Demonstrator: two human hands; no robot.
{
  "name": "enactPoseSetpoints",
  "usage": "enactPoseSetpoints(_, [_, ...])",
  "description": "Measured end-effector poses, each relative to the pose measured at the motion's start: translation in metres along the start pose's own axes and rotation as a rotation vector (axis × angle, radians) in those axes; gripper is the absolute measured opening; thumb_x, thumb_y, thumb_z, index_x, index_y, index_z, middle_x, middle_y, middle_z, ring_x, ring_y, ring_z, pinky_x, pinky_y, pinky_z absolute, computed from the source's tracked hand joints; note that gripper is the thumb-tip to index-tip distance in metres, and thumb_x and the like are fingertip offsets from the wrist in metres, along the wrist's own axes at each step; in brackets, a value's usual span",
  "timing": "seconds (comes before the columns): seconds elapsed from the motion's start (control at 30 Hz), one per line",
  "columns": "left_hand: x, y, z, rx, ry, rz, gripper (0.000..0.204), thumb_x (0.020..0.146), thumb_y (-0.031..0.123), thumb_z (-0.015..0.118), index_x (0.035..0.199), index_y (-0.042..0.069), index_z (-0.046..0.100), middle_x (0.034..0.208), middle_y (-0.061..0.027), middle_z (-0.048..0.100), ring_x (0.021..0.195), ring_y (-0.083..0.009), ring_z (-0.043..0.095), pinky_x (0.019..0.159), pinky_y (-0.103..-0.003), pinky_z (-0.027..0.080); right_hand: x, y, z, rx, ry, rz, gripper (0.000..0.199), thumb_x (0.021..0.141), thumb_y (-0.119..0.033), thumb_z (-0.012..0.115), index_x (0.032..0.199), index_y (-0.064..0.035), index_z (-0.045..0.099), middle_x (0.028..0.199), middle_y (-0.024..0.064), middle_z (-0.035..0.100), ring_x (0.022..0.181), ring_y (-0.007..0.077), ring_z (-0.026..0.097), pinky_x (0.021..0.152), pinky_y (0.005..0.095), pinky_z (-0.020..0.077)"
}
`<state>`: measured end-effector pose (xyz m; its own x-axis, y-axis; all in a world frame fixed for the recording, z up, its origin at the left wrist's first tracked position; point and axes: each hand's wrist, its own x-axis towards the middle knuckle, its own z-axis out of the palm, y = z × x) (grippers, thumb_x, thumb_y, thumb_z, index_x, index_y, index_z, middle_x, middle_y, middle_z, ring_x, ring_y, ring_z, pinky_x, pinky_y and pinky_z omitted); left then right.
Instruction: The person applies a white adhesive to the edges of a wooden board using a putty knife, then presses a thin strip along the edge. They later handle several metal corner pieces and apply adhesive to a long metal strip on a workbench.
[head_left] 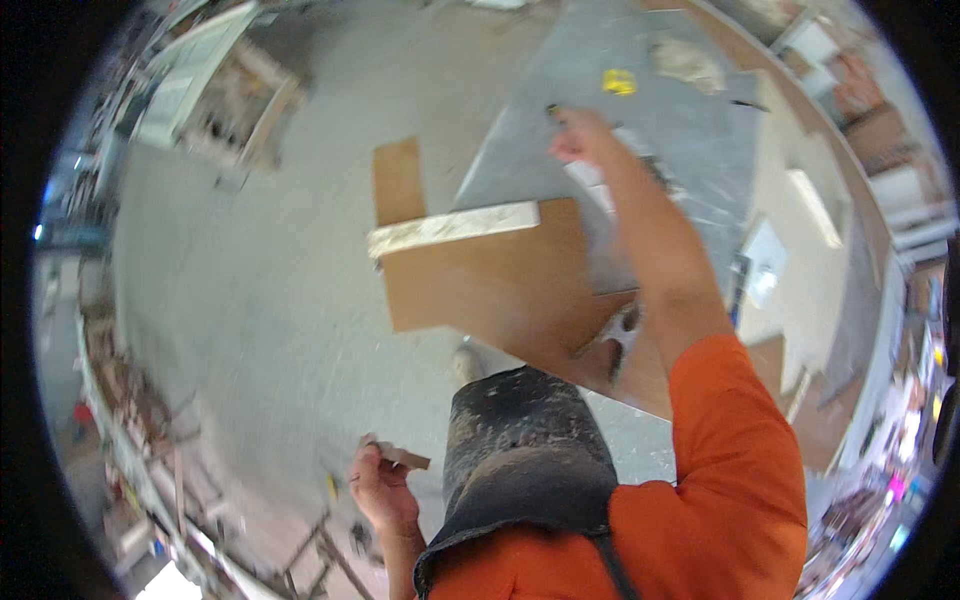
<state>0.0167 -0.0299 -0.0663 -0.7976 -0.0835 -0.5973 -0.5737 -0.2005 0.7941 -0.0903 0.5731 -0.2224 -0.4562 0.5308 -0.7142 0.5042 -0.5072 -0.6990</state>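
While the left hand [383, 490] holds a small brown block [412, 459] crosswise beside the apron [530, 440], the right hand [580, 138] is farther ahead, above the grey surface [590, 40]. This hand's grip I cannot tell.

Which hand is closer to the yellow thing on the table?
Right. The right hand is close to the yellow thing, on its near left side, over the table. The left hand is far from it, left of the apron, holding a brown piece.

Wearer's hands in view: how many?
2: left hand at lower left, holding a small brown piece; right hand at upper middle, over the gray sheet by a small dark object, grip too blurred to tell.
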Motion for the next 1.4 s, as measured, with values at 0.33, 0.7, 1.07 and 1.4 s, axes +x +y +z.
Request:
enactPoseSetpoints(0.33, [-0.051, -0.014, 0.013, -0.05, 0.181, 0.033, 0.027, 0.096, 0.017, 0.063, 0.117, 0.001, 0.065, 0.093, -0.0078, 0.069, 0.08, -0.0215, 0.068, 0.067, -0.037, 0.058, -0.054, -0.025, 0.014, 0.54, 0.007, -0.064, 0.04, 0.1, -0.032, 0.06, 0.13, -0.0065, 0.053, 0.106, 0.0259, 0.068, 0.087, 0.031, 0.069, 0.075, 0.0366, 0.0611])
enactPoseSetpoints(0.7, [0.011, -0.007, 0.052, 0.106, -0.218, -0.036, 0.029, 0.098, 0.019, 0.061, 0.119, -0.001, 0.064, 0.091, -0.0063, 0.067, 0.078, -0.0188, 0.067, 0.066, -0.032, 0.058, -0.312, 0.039, -0.155, 0.028, 0.178, -0.601, 0.046, 0.09, -0.005, 0.07, 0.132, 0.0011, 0.054, 0.087, 0.0126, 0.07, 0.065, 0.018, 0.067, 0.056, 0.0291, 0.0526])
enactPoseSetpoints(1.07, [0.0, -0.017, 0.04, 0.202, -0.216, -0.04, 0.032, 0.098, 0.019, 0.063, 0.123, -0.001, 0.064, 0.093, -0.0079, 0.069, 0.079, -0.0203, 0.068, 0.066, -0.034, 0.059, -0.234, 0.112, -0.166, -0.961, 0.23, -0.499, 0.049, 0.089, -0.012, 0.064, 0.137, -0.0052, 0.054, 0.12, 0.0264, 0.064, 0.113, 0.0435, 0.061, 0.094, 0.0473, 0.0489])
enactPoseSetpoints(1.4, [-0.021, -0.038, 0.043, 0.16, -0.122, -0.034, 0.035, 0.099, 0.017, 0.061, 0.128, -0.002, 0.061, 0.096, -0.0094, 0.07, 0.083, -0.0217, 0.07, 0.067, -0.034, 0.059, -0.177, 0.102, -0.182, -1.219, -0.016, -0.679, 0.043, 0.087, -0.011, 0.069, 0.13, -0.0123, 0.064, 0.114, 0.018, 0.069, 0.103, 0.0397, 0.064, 0.089, 0.0445, 0.0512])
